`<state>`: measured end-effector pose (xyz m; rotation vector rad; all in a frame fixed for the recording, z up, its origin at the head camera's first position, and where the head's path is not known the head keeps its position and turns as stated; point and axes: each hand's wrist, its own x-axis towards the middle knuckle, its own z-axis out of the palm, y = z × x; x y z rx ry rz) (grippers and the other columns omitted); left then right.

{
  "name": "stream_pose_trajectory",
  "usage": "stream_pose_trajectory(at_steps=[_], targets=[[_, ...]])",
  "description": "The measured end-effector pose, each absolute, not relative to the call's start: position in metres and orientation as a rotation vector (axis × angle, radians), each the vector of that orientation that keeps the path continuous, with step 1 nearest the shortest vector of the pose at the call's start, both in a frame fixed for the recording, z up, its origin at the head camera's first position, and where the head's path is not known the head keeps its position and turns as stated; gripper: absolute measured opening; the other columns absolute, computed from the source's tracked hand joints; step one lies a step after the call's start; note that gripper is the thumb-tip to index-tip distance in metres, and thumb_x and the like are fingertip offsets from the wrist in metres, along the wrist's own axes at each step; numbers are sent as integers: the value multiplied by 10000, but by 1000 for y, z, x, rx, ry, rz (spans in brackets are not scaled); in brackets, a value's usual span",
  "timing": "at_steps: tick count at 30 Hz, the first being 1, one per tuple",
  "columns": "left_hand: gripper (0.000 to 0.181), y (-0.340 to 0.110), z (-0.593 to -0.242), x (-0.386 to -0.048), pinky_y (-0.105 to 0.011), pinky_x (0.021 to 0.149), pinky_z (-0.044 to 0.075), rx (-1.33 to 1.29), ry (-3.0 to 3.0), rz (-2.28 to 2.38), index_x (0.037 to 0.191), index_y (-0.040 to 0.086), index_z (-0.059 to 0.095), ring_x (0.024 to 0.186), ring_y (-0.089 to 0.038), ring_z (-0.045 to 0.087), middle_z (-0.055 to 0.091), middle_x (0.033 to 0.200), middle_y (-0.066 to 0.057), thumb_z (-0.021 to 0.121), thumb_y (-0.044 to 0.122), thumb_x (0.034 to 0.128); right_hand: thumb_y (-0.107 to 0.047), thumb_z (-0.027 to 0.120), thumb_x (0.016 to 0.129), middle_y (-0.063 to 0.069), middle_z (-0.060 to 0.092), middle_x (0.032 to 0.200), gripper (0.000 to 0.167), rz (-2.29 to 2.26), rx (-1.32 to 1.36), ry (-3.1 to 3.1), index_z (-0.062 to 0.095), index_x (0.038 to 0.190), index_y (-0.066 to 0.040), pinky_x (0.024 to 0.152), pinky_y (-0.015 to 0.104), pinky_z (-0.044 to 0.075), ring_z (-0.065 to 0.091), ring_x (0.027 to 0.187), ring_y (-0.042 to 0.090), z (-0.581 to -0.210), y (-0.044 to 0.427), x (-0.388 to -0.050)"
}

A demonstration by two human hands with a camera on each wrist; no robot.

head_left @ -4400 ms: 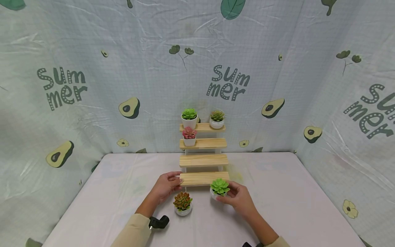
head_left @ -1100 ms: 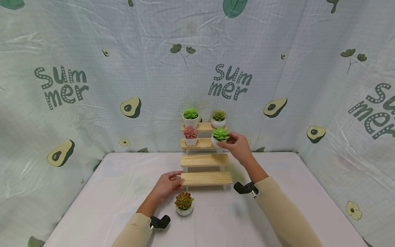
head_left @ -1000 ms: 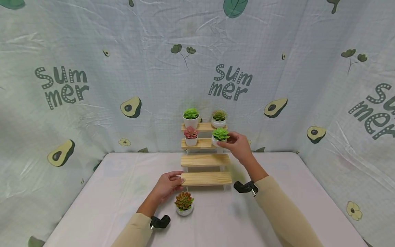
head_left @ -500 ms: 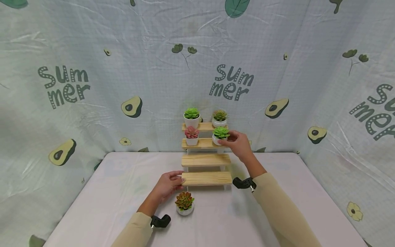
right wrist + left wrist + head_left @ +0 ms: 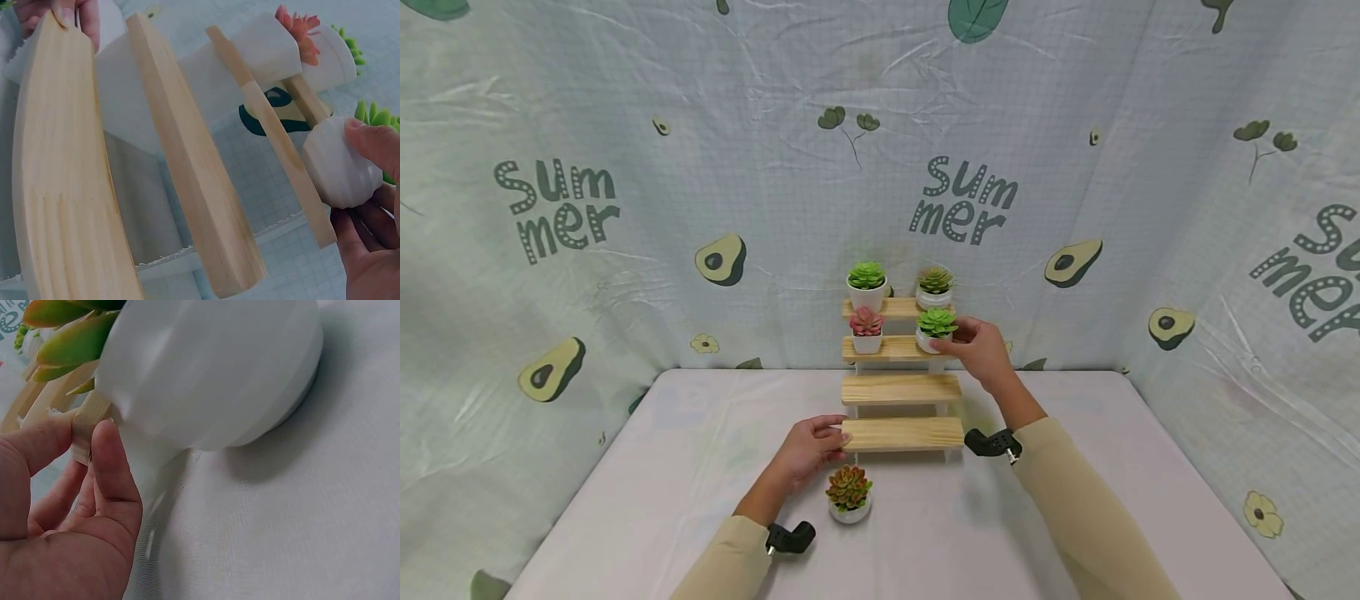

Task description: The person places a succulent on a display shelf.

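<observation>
My right hand (image 5: 981, 354) holds the white pot of a bright green succulent (image 5: 937, 323) at the right end of the second board from the top of a tiered wooden plant stand (image 5: 901, 389). In the right wrist view, thumb and fingers curl round that ribbed white pot (image 5: 342, 164), which sits against the board. My left hand (image 5: 808, 450) pinches the left end of the lowest board (image 5: 87, 428) between thumb and fingers. Close by it on the table stands a reddish-brown succulent in a white pot (image 5: 849, 493).
On the top board stand a green succulent (image 5: 867, 283) at left and a dull green one (image 5: 934, 287) at right. A pink succulent (image 5: 867, 329) occupies the second board's left end. The white-covered table (image 5: 715, 467) meets a printed cloth backdrop (image 5: 790, 200) behind the stand.
My right hand has carried the bright green succulent from in front of the lowest board up to the second board from the top. My left hand has kept its grip on the stand.
</observation>
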<state>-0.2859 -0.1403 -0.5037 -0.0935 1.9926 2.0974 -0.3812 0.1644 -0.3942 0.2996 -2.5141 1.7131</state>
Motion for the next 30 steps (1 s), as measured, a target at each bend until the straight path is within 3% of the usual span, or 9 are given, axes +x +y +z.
stream_pose_trajectory(at_steps=[30], targets=[[439,-139,-503,-281,-253,720,608,-90,2003,2103,1412,-68,533,802,-135,680,714,1012,-88,636,24,995,-267,826,883,195,619,1390,651,1732,226,-2536,571,1440,-45,1085,496,507,588,1299,338,-387,161,-365]])
